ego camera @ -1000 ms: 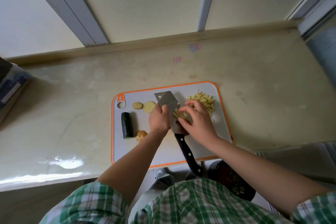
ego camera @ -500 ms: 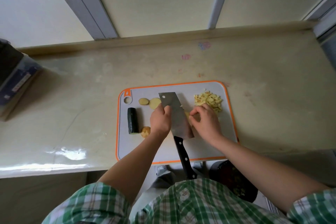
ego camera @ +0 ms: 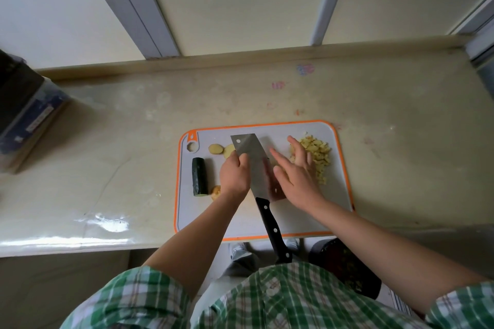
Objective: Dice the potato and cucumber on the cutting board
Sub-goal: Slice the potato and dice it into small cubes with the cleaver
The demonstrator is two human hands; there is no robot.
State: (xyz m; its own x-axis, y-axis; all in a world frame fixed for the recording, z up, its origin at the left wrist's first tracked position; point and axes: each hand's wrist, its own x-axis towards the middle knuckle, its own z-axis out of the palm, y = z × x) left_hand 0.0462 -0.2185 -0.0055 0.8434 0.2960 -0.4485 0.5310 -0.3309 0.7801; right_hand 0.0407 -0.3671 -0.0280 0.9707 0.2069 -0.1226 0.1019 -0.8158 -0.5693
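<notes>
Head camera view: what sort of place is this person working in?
Most likely a home kitchen. A cutting board with diced potato, a cucumber piece and a cleaver lies on a pale countertop, and what look like window frames rise behind it.

A home kitchen: worn beige countertop (ego camera: 267, 93), orange-rimmed cutting board (ego camera: 344, 168), cleaver (ego camera: 254, 160), diced potato (ego camera: 318, 155).

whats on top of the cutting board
A cucumber piece, potato slices, a potato end, a diced pile and the cleaver, which the left hand holds. Whatever lies under the blade and the right hand is hidden.
</notes>
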